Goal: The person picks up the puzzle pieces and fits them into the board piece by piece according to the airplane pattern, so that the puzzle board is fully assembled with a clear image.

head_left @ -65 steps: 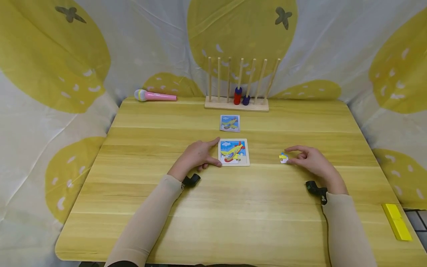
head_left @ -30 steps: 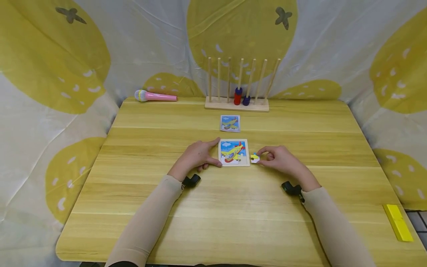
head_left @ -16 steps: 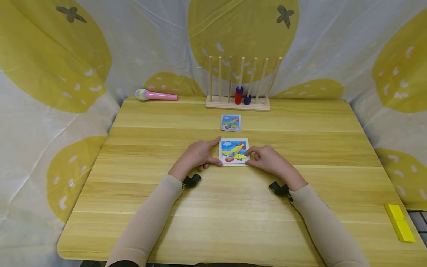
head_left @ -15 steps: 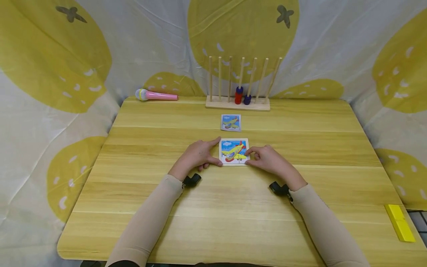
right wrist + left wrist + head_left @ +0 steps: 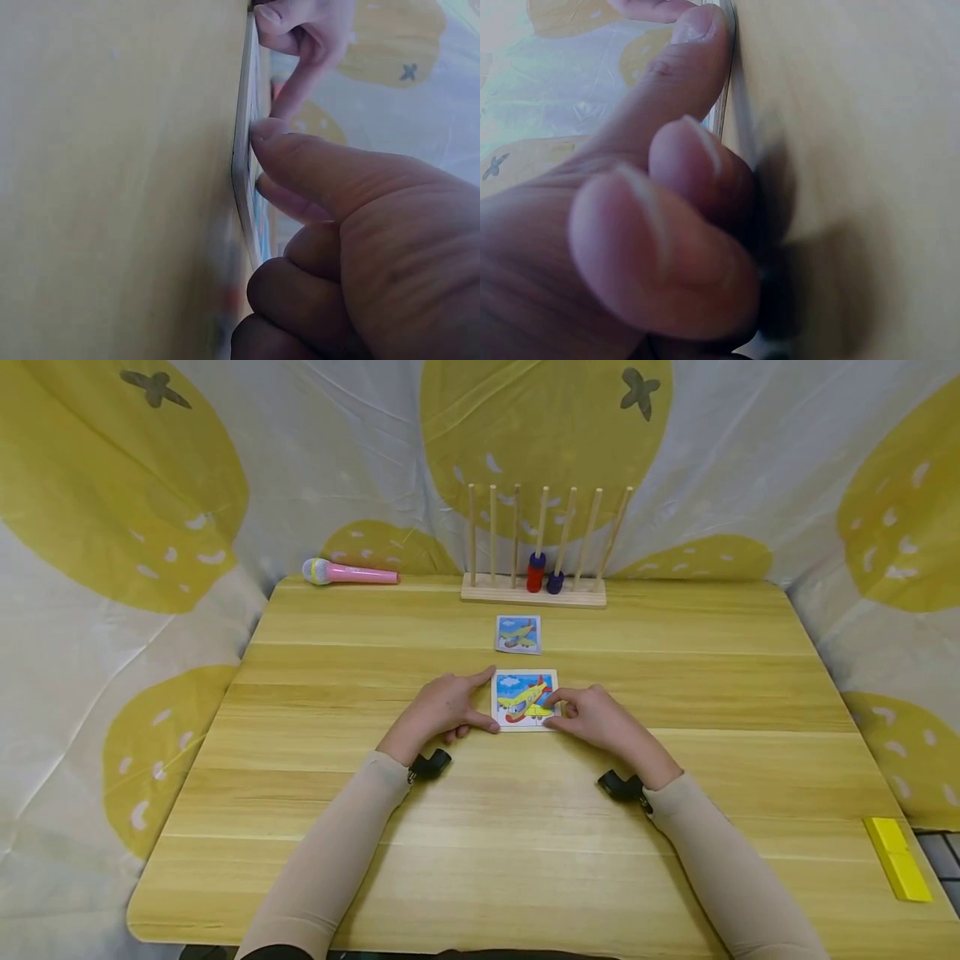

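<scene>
A square wooden puzzle board [image 5: 517, 729] with a yellow and red airplane picture lies on the table in front of me. My left hand [image 5: 438, 708] steadies its left side, index finger at the upper corner and thumb at the lower one. At the lower right of the picture, thumb and index finger of my right hand [image 5: 597, 720] pinch a puzzle piece [image 5: 542, 713] with a yellow wing part, which lines up with its neighbours. Seen from the right wrist, the thumb [image 5: 292, 150] rests over the board's edge [image 5: 241, 142]; the piece itself is hidden there.
Behind the board lies a printed card [image 5: 518, 635] with the same airplane. Farther back are a wooden peg rack [image 5: 487, 592] with red and dark blue beads and a pink toy microphone [image 5: 360, 575]. Yellow blocks [image 5: 897, 860] lie near the right table edge.
My right hand has carried the puzzle piece leftward from the right of the board into the picture's lower right corner, then shifted slightly further left. The left hand has stayed in place.
</scene>
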`<state>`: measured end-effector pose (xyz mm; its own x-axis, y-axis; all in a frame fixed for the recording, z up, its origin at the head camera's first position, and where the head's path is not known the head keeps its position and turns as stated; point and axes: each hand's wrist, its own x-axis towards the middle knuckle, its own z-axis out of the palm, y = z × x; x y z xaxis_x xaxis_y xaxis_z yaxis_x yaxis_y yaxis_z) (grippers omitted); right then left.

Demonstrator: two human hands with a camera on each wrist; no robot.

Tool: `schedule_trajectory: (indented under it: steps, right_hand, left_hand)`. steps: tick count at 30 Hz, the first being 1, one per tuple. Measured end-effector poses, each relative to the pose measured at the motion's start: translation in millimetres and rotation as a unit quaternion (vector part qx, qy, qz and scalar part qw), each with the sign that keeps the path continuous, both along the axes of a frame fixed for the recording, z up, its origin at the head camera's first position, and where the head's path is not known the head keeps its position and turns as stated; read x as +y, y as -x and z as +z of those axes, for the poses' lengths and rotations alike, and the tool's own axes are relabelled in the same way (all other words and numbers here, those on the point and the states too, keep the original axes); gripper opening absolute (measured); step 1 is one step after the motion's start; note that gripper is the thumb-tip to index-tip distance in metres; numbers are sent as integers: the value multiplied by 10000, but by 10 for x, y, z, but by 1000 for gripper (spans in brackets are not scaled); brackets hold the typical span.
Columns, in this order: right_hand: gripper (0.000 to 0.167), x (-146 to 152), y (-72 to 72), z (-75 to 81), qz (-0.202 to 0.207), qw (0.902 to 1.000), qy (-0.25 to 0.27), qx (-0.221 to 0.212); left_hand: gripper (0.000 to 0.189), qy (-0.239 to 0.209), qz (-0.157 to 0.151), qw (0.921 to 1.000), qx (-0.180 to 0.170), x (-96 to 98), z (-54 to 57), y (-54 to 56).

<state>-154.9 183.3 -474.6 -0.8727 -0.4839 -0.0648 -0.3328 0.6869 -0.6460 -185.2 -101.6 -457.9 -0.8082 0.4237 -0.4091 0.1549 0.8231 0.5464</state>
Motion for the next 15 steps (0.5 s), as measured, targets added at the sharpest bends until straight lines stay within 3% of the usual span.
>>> schedule_trajectory:
  steps: [10,15]
  right_hand:
    - [22,-58,-8,-33,-333,9991,132,-225]
    - [24,-41,-12,-42,-382,9982,267,-374]
  left_hand:
    - [112,-30,122,9998,-138,-22,-30,-8]
    - [113,-390,181,9988,-234,-66,-53,-28]
